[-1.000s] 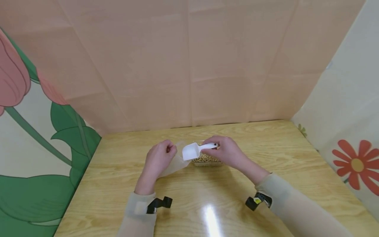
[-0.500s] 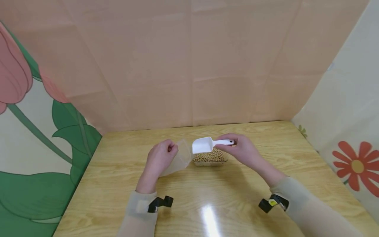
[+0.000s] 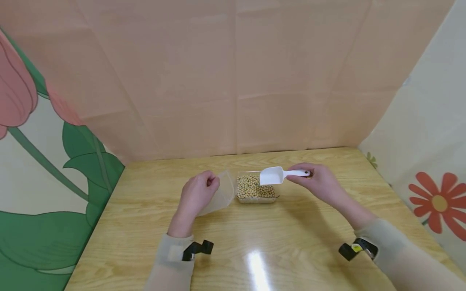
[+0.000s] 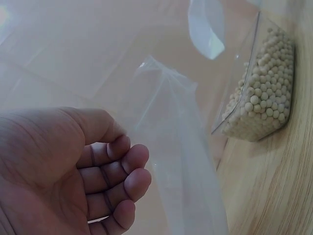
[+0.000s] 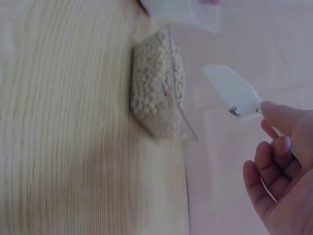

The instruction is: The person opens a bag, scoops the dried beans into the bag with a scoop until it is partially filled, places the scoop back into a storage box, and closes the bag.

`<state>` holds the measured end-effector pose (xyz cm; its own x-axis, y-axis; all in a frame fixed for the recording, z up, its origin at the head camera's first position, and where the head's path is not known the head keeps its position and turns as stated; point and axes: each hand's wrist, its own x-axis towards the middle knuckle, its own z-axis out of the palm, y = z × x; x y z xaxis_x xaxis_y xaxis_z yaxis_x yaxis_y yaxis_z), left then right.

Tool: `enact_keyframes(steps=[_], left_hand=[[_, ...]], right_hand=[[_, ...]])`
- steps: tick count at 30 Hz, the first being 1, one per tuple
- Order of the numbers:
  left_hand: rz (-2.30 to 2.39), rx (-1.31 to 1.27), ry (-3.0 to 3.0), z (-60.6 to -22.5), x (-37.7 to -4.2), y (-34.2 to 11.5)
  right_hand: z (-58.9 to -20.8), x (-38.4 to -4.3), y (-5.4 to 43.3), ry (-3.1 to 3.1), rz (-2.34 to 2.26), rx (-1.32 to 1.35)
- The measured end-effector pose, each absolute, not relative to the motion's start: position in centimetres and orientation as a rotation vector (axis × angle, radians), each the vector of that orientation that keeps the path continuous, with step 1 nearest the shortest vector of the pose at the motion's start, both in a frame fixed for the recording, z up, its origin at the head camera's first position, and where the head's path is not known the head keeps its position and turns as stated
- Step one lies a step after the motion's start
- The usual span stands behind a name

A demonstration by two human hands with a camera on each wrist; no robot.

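Wooden table (image 3: 127,226), beans (image 3: 249,187) between left hand (image 3: 198,193) with pinched bag (image 3: 221,196) and right hand (image 3: 322,185) with pinched scoop (image 3: 272,176)

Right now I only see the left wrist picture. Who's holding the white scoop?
Observer: The right hand. It pinches the white scoop by its handle.
Operator: Ooh, is there anything on the handle? I can't see that part!
Observer: In the head view, there's a dark spot near its far end.
Operator: Cool! Any pictures over on the right?
Observer: Yes, the head view shows a big red flower to the right of the table.
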<state>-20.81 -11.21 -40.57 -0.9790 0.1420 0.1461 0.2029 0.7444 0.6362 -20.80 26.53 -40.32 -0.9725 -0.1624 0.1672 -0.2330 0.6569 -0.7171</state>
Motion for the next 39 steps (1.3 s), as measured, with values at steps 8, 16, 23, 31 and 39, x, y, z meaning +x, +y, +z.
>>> enact_keyframes(steps=[8, 16, 23, 31, 39], left_hand=[[-1.05, -0.275, -2.854, -40.4, -20.8, -11.3], [-1.056, -0.277, -2.854, -40.3, -20.8, -11.3], [-1.062, -0.276, -2.858, -40.4, -20.8, -11.3], [-1.077, -0.275, -2.855, -40.4, -20.8, -11.3], [-1.072, -0.272, -2.857, -40.4, -20.8, -11.2]], right_hand=[[-39.9, -21.3, 27.7, -2.821, 1.133, 0.347], [-39.4, -22.4, 28.6, -2.851, 1.024, 0.444], [-38.8, -23.0, 28.3, -2.909, 0.961, 0.464], [-38.3, -23.3, 27.4, -2.964, 0.916, 0.459], [-38.6, -23.5, 26.1, -2.982, 0.768, 0.463]])
